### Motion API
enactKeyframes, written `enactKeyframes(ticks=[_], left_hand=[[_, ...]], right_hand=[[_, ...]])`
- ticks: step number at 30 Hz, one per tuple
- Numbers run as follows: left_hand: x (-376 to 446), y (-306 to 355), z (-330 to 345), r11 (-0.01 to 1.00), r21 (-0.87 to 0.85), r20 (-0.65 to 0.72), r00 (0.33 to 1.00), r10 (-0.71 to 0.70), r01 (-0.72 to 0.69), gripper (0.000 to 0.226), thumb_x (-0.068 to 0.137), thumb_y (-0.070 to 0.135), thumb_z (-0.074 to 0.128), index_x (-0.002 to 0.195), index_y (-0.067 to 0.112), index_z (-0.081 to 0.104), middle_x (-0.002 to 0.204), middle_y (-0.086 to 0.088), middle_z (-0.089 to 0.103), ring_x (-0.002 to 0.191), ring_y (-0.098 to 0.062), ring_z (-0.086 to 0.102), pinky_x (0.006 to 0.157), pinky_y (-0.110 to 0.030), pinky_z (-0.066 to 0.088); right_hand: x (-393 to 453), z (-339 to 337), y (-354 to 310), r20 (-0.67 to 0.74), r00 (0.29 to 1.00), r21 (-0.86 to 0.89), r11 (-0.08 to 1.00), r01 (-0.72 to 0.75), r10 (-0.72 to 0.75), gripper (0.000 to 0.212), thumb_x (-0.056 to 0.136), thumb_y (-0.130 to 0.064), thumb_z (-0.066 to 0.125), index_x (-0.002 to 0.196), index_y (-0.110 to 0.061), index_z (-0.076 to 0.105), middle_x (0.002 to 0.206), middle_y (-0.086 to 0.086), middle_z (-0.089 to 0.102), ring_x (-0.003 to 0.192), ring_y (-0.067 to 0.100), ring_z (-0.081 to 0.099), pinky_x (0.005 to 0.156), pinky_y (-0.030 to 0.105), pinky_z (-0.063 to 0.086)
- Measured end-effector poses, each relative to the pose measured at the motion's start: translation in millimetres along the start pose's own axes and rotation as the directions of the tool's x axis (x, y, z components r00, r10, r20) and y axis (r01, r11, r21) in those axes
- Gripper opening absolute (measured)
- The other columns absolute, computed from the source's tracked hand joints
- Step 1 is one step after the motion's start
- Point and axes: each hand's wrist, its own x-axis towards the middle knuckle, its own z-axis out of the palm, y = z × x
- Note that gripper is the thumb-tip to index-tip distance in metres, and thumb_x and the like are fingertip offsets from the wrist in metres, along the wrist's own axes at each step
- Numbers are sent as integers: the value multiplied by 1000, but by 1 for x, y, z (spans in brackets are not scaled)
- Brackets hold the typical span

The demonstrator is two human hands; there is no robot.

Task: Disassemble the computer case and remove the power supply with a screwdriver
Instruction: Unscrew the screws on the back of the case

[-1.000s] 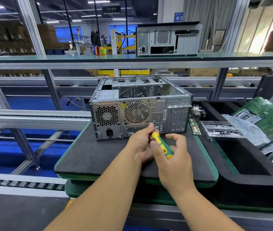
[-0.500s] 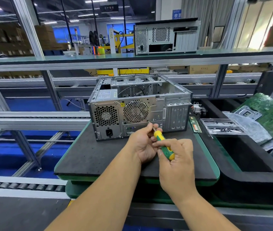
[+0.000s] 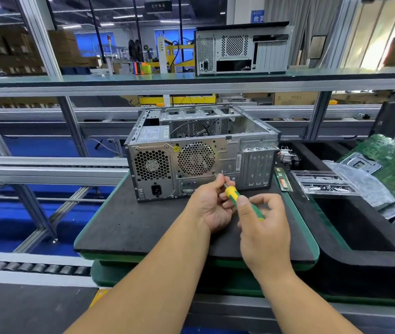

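We see the computer case [image 3: 201, 155] sitting on the dark counter [image 3: 129, 227], back panel toward us, with the power supply [image 3: 152, 165] at 9 o'clock inside it. Our right hand [image 3: 262, 227] wraps its grip round the yellow and green screwdriver [image 3: 240, 198], and our left hand [image 3: 209, 203] pinches the thin shaft near the tip. The screwdriver's long line points toward 11 o'clock, and its tip seems to touch a screw under the round fan grille [image 3: 196, 159], though that spot is too small to be sure.

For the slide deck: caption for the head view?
Both hands steady a screwdriver against the case rear panel.
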Motion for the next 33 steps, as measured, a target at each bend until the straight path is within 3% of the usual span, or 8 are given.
enactKeyframes(ticks=[5, 8, 11, 14, 20, 25, 29, 33], left_hand=[[-1, -4, 0, 999, -40, 26, 1000, 15, -14, 30, 109, 26, 46, 89, 9, 60, 66, -5, 66, 37, -7, 35, 38, -18, 24], [-4, -3, -1, 999, -27, 34, 999, 20, -19, 30, 109, 26, 45, 89, 10, 61, 69, -5, 67, 37, -7, 34, 35, -18, 24], [-5, -1, -1, 999, -26, 13, 1000, 19, -19, 29, 109, 25, 46, 89, 10, 62, 71, -5, 68, 39, -6, 34, 43, -16, 32], [-4, -2, 0, 999, -31, -7, 1000, 15, -15, 29, 109, 27, 46, 90, 12, 63, 74, -5, 69, 38, -5, 32, 39, -16, 25], [-1, 1, -3, 1000, 4, -12, 1000, 28, -28, 32, 109, 28, 45, 96, 10, 67, 66, 0, 64, 38, -6, 33, 36, -17, 23], [2, 1, -6, 999, 3, -29, 998, 49, -49, 24, 106, 27, 53, 96, 11, 67, 66, 1, 62, 39, -5, 34, 41, -15, 30], [2, 2, -5, 999, -8, -30, 998, 54, -54, 19, 106, 25, 54, 95, 11, 60, 62, 3, 61, 37, -3, 34, 40, -13, 28], [6, 3, -6, 997, -65, -42, 999, 33, -36, 19, 106, 24, 54, 95, 11, 63, 64, 2, 63, 43, -2, 34, 61, -20, 27]], right_hand=[[-3, 2, 8, -8, 995, -64, 993, 99, -100, 35, 84, -10, 80, 96, -36, 60, 94, -7, 64, 84, 11, 63, 76, 25, 50], [-5, 4, 8, 13, 981, -132, 973, 192, -191, 45, 82, 0, 79, 96, -39, 60, 99, -7, 57, 92, 4, 62, 78, 9, 44], [-4, 2, 7, 51, 993, -121, 987, 107, -102, 31, 87, -38, 77, 107, -43, 53, 87, -12, 62, 80, 9, 64, 70, 28, 50], [1, -2, 7, 114, 993, -61, 998, 24, -17, 34, 90, -67, 55, 111, -41, 51, 71, -13, 69, 60, 11, 65, 59, 36, 51], [-5, -1, 10, 129, 984, -196, 970, 143, -119, 12, 92, -44, 58, 103, -42, 61, 87, -15, 69, 80, 9, 65, 68, 38, 54], [-9, -3, 13, 187, 968, -283, 934, 216, -167, 27, 92, -20, 69, 106, -42, 66, 94, -11, 54, 83, 10, 60, 73, 43, 55], [-5, -4, 8, 198, 974, -228, 961, 158, -113, 31, 88, -55, 61, 118, -48, 54, 81, -19, 63, 74, 4, 61, 62, 30, 47], [7, -7, 2, 210, 977, -119, 993, -5, 30, 36, 81, -71, 59, 105, -45, 50, 64, 4, 66, 58, 18, 60, 52, 25, 43]])
